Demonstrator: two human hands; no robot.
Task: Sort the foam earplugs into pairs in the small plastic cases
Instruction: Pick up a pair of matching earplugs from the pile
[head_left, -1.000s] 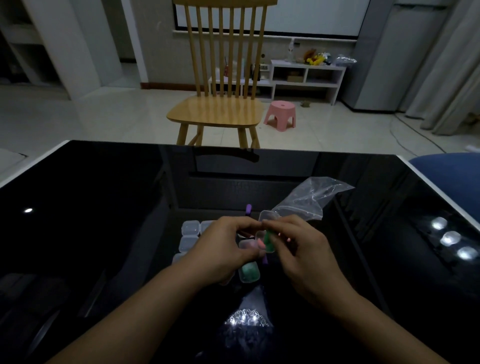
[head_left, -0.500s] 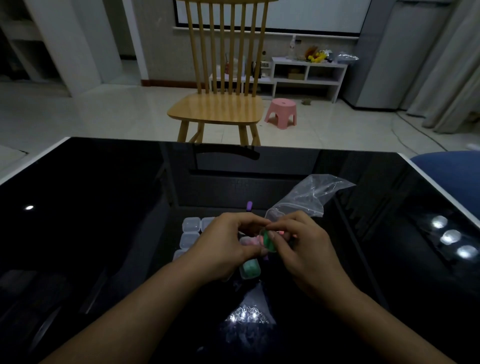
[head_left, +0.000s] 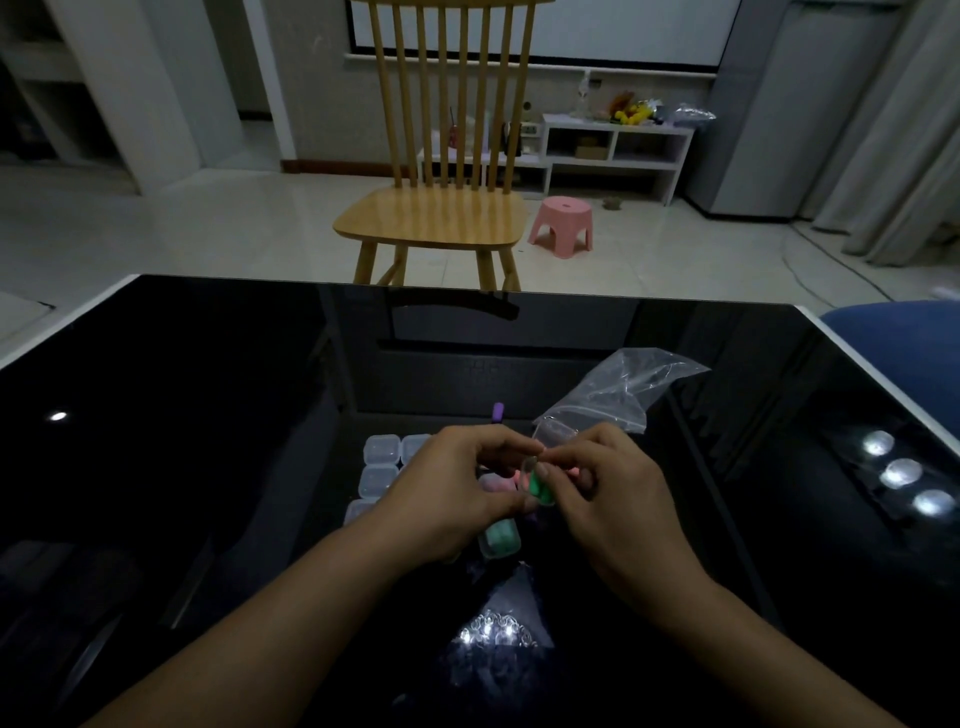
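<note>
Over the glossy black table (head_left: 208, 415), left hand (head_left: 452, 499) and right hand (head_left: 597, 499) are both pinching a small clear plastic case (head_left: 537, 480) holding green foam earplugs (head_left: 540, 488), which may pop out if squeezed unevenly.

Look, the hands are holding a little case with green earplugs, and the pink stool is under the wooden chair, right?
Not quite. The hands do hold a little case with green earplugs, but the head view shows the pink stool beside the wooden chair, on the floor to its right.
</note>
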